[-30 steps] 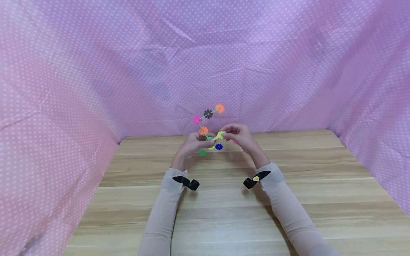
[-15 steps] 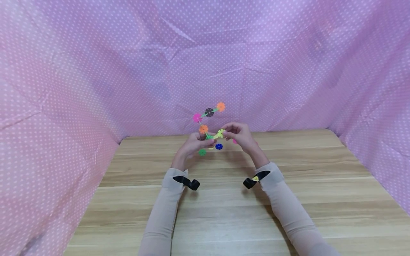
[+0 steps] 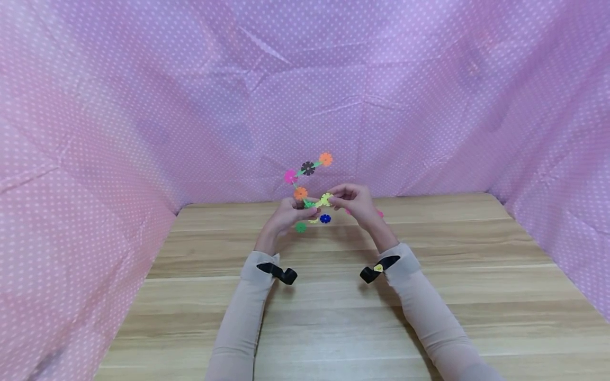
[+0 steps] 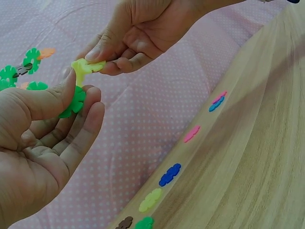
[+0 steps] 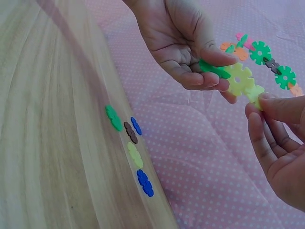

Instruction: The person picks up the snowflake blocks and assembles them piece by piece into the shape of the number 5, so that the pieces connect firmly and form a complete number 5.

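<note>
A chain of flower-shaped interlocking plastic discs is held up above the table's far part. Its upper end carries orange, dark grey (image 3: pixel 308 168) and pink (image 3: pixel 290 177) discs, with green ones edge-on between. My left hand (image 3: pixel 286 216) pinches a green disc (image 5: pixel 215 70) between thumb and fingers. From that green disc a yellow disc (image 5: pixel 240 79) stands out, meeting a second yellow disc (image 5: pixel 256 95). Thumb and fingers of my right hand (image 3: pixel 357 205) pinch this second yellow disc. The two yellow discs touch; whether their slots are fully engaged I cannot tell.
Loose discs lie along the wooden table's (image 3: pixel 333 317) far edge: a green one (image 3: pixel 301 227), a blue one (image 3: pixel 325 218), a yellow one (image 4: pixel 150 200), a brown one (image 5: pixel 130 132) and pink ones (image 4: pixel 192 134). Pink dotted cloth (image 3: pixel 305 106) hangs behind and at both sides.
The chain rose slightly, then shifted a little left and down. My right hand has moved slightly left with the yellow disc, and a pink disc shows more beside its wrist. Both grips remain.
</note>
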{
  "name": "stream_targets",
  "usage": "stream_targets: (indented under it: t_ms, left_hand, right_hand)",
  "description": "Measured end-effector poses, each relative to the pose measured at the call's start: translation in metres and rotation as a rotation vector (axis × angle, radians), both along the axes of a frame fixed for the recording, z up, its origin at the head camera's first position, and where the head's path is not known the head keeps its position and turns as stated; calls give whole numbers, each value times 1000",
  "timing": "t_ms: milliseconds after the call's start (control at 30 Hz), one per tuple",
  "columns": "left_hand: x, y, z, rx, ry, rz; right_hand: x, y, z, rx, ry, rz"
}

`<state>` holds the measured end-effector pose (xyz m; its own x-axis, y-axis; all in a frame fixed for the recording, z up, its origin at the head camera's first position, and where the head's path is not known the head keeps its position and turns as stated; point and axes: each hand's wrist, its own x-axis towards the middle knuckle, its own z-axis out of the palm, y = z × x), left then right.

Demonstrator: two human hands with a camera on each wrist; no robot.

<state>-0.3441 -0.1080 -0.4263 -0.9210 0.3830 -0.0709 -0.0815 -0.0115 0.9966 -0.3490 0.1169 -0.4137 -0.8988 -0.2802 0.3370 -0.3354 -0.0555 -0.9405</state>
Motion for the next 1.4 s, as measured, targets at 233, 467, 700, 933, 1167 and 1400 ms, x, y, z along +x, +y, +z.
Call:
stream_targets:
  t_ms: [233,467,700,933,1167,1400]
  left_hand:
    - [1,1,0,-1,-3,33]
    - [2,2,-1,-43,4,39]
    - [3,2,-1,-43,-11,45]
    - [3,2,0,-60,-26,48]
    - [-1,3,-2,-29,14,-41]
    - [0,7,-5,85,30,-89]
  right_hand:
    - [-1,0,1,5,27,16]
    - [-2,2,3,64,23,17]
    - [-1,0,4,85,9,26]
    - [-1,-1,2,42,3,38]
    - [-2,5,2,50,-42,14]
    - [1,3,5,86,-79,20]
